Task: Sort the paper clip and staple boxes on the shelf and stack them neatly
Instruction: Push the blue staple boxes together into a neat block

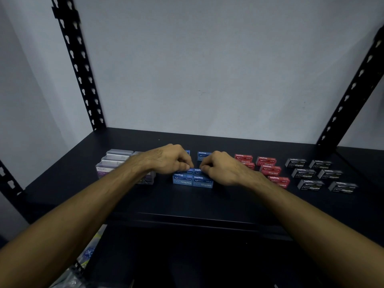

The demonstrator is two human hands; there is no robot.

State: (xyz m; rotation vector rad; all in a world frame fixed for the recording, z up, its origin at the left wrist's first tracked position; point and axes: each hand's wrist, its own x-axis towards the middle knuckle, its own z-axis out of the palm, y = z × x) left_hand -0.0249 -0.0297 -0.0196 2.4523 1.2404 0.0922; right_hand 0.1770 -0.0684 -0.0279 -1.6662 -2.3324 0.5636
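Blue staple boxes (192,181) lie in rows at the middle of the black shelf (187,202). My left hand (166,160) and my right hand (223,168) meet over the second row, fingertips pinching a blue box (196,171) between them. One more blue box (203,155) shows behind my right hand. Clear plastic paper clip boxes (113,164) stand at the left, partly hidden by my left forearm. Red staple boxes (268,166) sit right of the blue ones, and black staple boxes (318,175) are farthest right.
Black perforated uprights stand at the back left (76,61) and right (351,88) of the shelf. A grey wall closes the back. A plastic-wrapped package (87,258) lies on a lower level at the bottom left.
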